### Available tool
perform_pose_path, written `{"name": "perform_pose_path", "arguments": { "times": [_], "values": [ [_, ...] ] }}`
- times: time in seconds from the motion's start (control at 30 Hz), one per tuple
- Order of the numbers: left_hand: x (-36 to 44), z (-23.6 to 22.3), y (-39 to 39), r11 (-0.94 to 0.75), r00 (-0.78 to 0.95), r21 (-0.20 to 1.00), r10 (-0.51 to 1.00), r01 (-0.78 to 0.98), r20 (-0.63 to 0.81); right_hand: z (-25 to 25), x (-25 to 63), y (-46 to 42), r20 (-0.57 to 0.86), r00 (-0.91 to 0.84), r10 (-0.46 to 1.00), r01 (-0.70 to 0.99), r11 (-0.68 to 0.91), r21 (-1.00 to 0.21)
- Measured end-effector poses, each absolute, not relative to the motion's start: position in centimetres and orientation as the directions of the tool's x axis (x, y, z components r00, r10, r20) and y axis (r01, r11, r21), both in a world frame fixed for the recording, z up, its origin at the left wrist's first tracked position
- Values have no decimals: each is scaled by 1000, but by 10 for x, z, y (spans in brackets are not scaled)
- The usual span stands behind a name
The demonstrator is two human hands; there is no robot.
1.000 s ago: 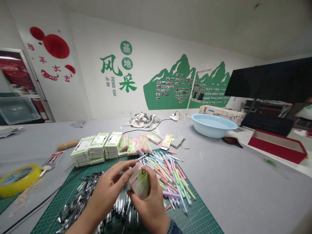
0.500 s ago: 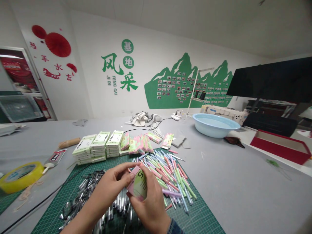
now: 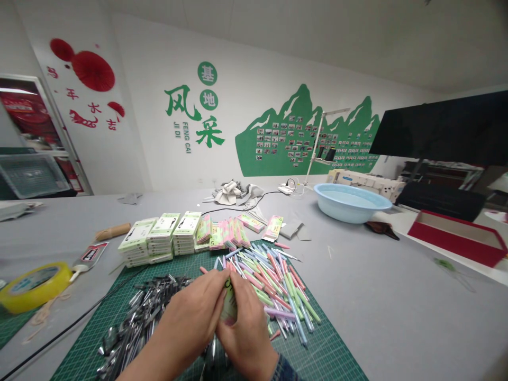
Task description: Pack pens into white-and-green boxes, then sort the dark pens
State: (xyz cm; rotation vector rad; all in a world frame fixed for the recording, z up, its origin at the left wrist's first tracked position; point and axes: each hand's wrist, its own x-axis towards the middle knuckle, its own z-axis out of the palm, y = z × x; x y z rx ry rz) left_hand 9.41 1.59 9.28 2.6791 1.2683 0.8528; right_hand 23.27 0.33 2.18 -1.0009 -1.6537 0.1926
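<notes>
A small green and pink cardboard box (image 3: 229,307) is clasped between both hands, and most of it is hidden behind fingers. My left hand (image 3: 194,309) presses over its left side with closed fingers. Around its right side wraps my right hand (image 3: 248,320). Below and to the left, a heap of dark metallic pens or clips (image 3: 138,312) lies on the green cutting mat (image 3: 329,354). Several pastel pen-like sticks (image 3: 278,280) are spread just right of my hands. Beyond them sit similar pink and green boxes (image 3: 226,234).
Stacked white and green boxes (image 3: 186,233) stand at the mat's far edge. Yellow tape (image 3: 35,288), a glue tube (image 3: 89,256) and a brown roll (image 3: 113,232) lie left. A blue basin (image 3: 351,203) and a red box (image 3: 456,238) are right; cloth scraps (image 3: 234,194) lie behind.
My left hand has moved right and closed over the box, so that less of it shows. My right hand keeps its hold on the box.
</notes>
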Motion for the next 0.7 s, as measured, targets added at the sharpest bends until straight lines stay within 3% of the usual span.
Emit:
{"name": "perform_pose_path", "arguments": {
  "times": [0.17,0.4,0.7],
  "values": [
    [84,105,17,-637,530,392,770,664,354,26,234,2,690,-94,717,552,615,-564],
    [68,123,14,-667,630,457,733,589,258,25,237,5,697,-49,715,570,593,-569],
    [68,138,36,-745,716,345,657,571,234,29,243,6,732,0,682,680,537,-500]
  ]
}}
